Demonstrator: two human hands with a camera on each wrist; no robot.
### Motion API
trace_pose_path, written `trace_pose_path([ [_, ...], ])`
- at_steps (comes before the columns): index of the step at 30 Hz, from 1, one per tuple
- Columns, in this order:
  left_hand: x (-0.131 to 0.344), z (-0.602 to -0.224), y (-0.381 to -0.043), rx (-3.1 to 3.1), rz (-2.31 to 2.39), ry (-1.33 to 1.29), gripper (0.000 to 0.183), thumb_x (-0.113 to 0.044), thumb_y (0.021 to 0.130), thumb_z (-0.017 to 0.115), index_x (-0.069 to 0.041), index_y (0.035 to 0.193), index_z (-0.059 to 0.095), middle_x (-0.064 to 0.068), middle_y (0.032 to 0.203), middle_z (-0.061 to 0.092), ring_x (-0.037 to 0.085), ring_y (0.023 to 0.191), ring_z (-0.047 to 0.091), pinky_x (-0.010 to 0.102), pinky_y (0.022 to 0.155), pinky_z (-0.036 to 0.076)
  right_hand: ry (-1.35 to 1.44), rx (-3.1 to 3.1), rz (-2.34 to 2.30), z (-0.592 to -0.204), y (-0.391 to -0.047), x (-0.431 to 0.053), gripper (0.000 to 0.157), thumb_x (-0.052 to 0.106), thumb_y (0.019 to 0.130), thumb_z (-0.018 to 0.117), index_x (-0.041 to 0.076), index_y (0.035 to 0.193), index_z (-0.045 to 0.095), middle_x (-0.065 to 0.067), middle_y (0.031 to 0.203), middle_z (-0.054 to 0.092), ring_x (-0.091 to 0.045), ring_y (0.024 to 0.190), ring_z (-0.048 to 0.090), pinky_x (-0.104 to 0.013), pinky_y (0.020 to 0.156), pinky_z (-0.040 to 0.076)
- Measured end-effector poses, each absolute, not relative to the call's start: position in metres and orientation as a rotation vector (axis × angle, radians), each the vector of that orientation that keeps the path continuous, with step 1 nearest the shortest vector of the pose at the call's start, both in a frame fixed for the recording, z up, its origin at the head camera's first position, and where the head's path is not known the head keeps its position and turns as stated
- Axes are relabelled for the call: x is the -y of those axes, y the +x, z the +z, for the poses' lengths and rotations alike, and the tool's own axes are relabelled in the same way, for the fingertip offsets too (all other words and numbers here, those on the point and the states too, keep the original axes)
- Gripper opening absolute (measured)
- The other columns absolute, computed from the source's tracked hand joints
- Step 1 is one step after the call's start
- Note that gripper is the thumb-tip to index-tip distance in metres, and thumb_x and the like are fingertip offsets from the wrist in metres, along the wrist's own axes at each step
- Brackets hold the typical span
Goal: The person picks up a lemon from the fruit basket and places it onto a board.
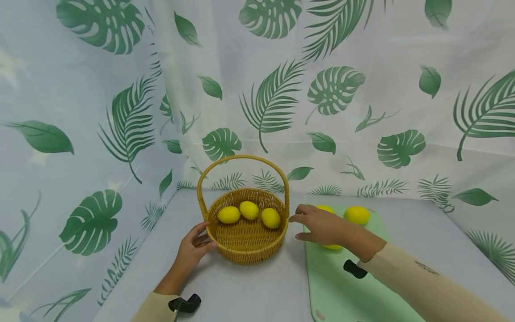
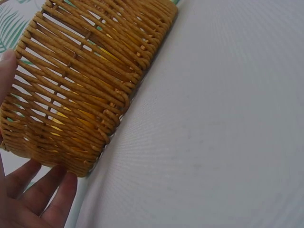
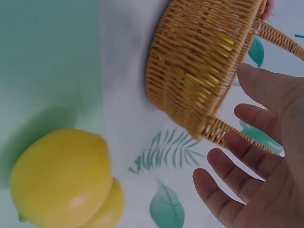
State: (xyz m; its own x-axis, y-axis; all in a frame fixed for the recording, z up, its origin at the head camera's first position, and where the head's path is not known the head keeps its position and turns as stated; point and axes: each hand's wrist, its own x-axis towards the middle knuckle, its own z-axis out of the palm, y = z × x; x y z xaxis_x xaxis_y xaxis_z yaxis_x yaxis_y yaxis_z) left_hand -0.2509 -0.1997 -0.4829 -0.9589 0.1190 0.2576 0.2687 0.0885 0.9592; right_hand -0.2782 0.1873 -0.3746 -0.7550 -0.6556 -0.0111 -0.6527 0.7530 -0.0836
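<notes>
My left hand [image 1: 194, 248] grips the left side of a round wicker basket [image 1: 248, 256], thumb near the rim and fingertips [image 2: 66, 183] against the woven wall. Inside the basket lie three lemons [image 1: 249, 210], grouped toward the back. Over the left edge of a pale green cutting board [image 1: 342, 286], my right hand [image 1: 327, 226] holds nothing, its fingers spread and relaxed toward the basket. Below it a lemon [image 3: 61, 178] lies on the board, partly covered by the hand in the head view. Another lemon [image 1: 357, 215] sits farther back, beside a third that is mostly hidden.
The basket's tall arched handle [image 1: 243, 156] stands upright over it. A white cloth [image 1: 245, 295] covers the tabletop. Leaf-patterned curtains [image 1: 277, 147] close off the back and left side.
</notes>
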Motion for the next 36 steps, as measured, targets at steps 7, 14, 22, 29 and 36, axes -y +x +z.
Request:
trace_pose_path([
  [7,0.204,-0.503,-0.263,2.213,-2.008,-0.393,0.069,-0.002,0.083,0.077,-0.002,0.144,0.043,0.024,0.147,0.038,0.043,0.122,0.050,0.030,0.086,0.053,-1.077,-2.901,-0.133,-0.369,-0.278,-0.175,0.053,0.043,0.090,0.069,0.019,0.135,0.056,0.001,0.126,0.051,-0.017,0.113,0.050,-0.034,0.094,0.049],
  [14,0.204,-0.507,-0.265,2.207,-1.973,-0.402,0.069,-0.007,0.082,0.079,-0.005,0.143,0.046,0.020,0.147,0.041,0.039,0.121,0.053,0.031,0.086,0.053,-1.118,-2.918,-0.162,-0.371,-0.281,-0.162,0.052,0.041,0.090,0.069,0.018,0.135,0.057,0.001,0.129,0.051,-0.018,0.117,0.050,-0.036,0.097,0.047],
  [22,0.204,-0.505,-0.264,2.214,-1.959,-0.405,0.070,-0.007,0.082,0.079,-0.003,0.143,0.045,0.021,0.147,0.040,0.040,0.120,0.053,0.030,0.086,0.053,-1.117,-2.924,-0.252,-0.377,-0.285,-0.149,0.050,0.040,0.091,0.069,0.016,0.134,0.058,0.002,0.123,0.050,-0.015,0.108,0.049,-0.033,0.091,0.048],
  [29,0.204,-0.505,-0.262,2.194,-1.966,-0.420,0.068,-0.003,0.083,0.077,0.000,0.143,0.044,0.025,0.147,0.038,0.043,0.120,0.052,0.030,0.084,0.054,-1.120,-2.900,-0.250,-0.380,-0.287,-0.135,0.048,0.038,0.091,0.069,0.017,0.133,0.059,-0.003,0.127,0.049,-0.017,0.110,0.049,-0.033,0.092,0.048],
  [36,0.204,-0.505,-0.263,2.197,-1.971,-0.418,0.068,-0.003,0.083,0.077,-0.001,0.143,0.044,0.023,0.147,0.038,0.042,0.120,0.052,0.030,0.085,0.054,-1.133,-2.904,-0.281,-0.381,-0.288,-0.128,0.046,0.036,0.092,0.069,0.017,0.133,0.059,-0.003,0.127,0.050,-0.016,0.107,0.050,-0.033,0.092,0.047],
])
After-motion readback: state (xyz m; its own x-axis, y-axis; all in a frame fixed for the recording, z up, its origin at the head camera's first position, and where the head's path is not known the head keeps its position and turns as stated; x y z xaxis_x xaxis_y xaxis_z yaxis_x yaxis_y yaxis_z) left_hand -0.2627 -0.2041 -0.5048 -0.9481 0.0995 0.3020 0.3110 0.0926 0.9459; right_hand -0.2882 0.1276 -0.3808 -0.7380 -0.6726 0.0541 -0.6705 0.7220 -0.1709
